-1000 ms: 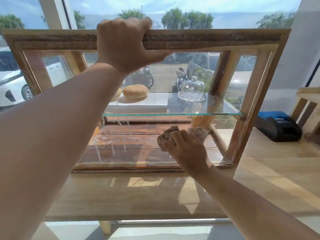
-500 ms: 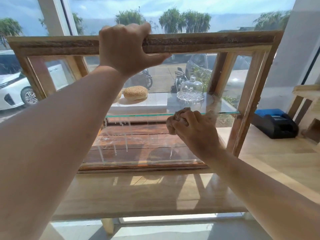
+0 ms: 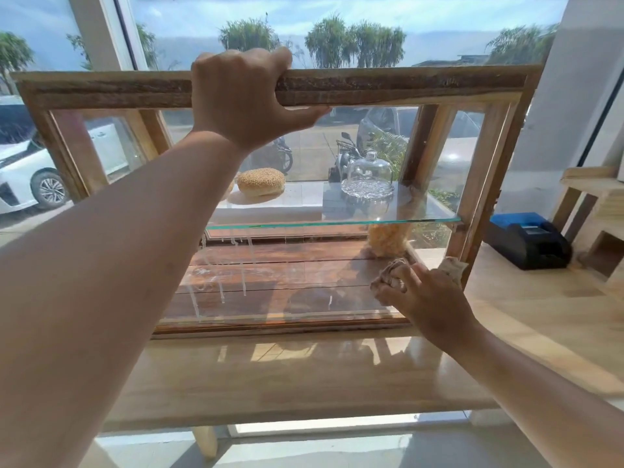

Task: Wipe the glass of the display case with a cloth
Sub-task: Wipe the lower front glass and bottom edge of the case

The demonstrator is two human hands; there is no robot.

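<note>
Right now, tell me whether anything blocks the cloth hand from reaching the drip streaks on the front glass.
Nothing visible does. The right hand presses the cloth at the pane's lower right; the drip streaks lie leftward across bare glass.

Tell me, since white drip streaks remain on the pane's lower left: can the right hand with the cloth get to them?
Probably yes. The right hand presses the cloth at the pane's lower right, and bare glass lies between it and the drip streaks. The left hand grips the top rail above.
</note>
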